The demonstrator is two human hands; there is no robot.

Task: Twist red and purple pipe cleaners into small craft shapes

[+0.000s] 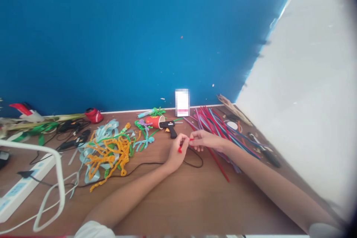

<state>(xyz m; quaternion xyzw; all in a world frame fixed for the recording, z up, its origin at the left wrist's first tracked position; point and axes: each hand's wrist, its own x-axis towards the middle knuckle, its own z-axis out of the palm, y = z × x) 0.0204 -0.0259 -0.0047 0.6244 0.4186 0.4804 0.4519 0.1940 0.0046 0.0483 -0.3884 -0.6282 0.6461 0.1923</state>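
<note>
My left hand (178,150) and my right hand (203,140) meet above the middle of the table, fingertips almost touching. Both are closed on a short red pipe cleaner (180,150); one end of it pokes out below my left fingers, and a bit of red shows at my right fingertips. Most of the piece is hidden by the fingers. Just beyond my left hand lies a black glue gun (171,129), beside a red paper cup (153,121) tipped on its side. Long red, purple and blue pipe cleaners (212,121) lie in a bundle by my right hand and under its forearm.
Orange pipe cleaners (111,154) are heaped with light blue ribbon (96,143) to the left. A white power strip (26,186) and a white metal frame (60,178) stand at far left. A black-handled tool (270,157) lies right. Behind rises a blue panel (134,44).
</note>
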